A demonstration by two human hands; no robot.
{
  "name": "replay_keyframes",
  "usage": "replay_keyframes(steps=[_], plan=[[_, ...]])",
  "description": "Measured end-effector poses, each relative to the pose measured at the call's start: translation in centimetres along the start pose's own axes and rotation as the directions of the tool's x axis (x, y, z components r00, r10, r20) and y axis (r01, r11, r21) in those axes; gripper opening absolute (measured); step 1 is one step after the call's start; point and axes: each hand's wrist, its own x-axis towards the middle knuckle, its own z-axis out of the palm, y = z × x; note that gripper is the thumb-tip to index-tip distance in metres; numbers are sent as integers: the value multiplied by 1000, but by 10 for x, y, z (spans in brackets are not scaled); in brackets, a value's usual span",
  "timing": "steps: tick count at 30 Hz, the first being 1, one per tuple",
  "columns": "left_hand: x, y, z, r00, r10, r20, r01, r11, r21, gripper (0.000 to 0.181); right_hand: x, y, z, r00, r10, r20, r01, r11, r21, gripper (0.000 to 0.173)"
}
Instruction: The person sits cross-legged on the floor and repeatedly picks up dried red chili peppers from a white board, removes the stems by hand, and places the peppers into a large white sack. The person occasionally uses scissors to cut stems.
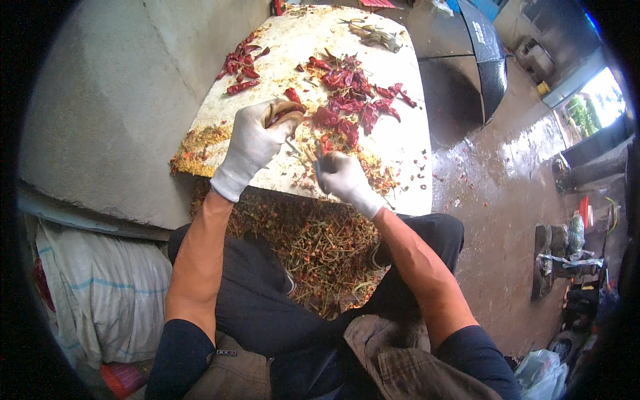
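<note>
My left hand (pixel 256 137), in a white knit glove with tan-coated fingertips, is shut on a dried red chili pepper (pixel 276 119) above the white tabletop (pixel 305 45). Lower and to the right, near the table's front edge, my gloved right hand (pixel 347 181) grips a narrow hand tool (pixel 318 172) with a blue-grey part. Blur and the fingers hide what kind of tool it is. A heap of dried red chilies (pixel 350 87) lies just beyond both hands. A smaller chili pile (pixel 242 62) rests at the left edge. Yellow seeds (pixel 200 162) and stem scraps are scattered about.
Scissors (pixel 353 21) and a pair of soiled gloves (pixel 382 37) lie at the table's far end. Cut stems (pixel 325 240) cover the floor between my legs. A concrete wall (pixel 115 100) stands left, above a white woven sack (pixel 110 295). At right, an open black umbrella (pixel 487 75) sits on wet floor.
</note>
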Motion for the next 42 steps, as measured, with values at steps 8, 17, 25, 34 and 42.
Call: replay_keyframes(steps=[8,17,25,34,42], plan=[[6,-5,3,999,42,0,-42,998,-55,22,-11,-37,-55,952,-293,-88,302,945,123,51],[10,-8,15,980,199,16,-200,978,60,23,-17,-35,-60,823,-495,-278,488,867,-99,49],[8,-3,20,981,183,60,-186,980,66,26,-18,-31,-59,786,-530,-320,475,848,-236,47],[8,-7,18,974,218,62,-223,970,97,25,-20,-32,-58,796,-520,-310,462,853,-243,49],[8,-9,14,974,206,89,-214,972,93,23,-19,-29,-54,811,-498,-306,456,867,-202,43]])
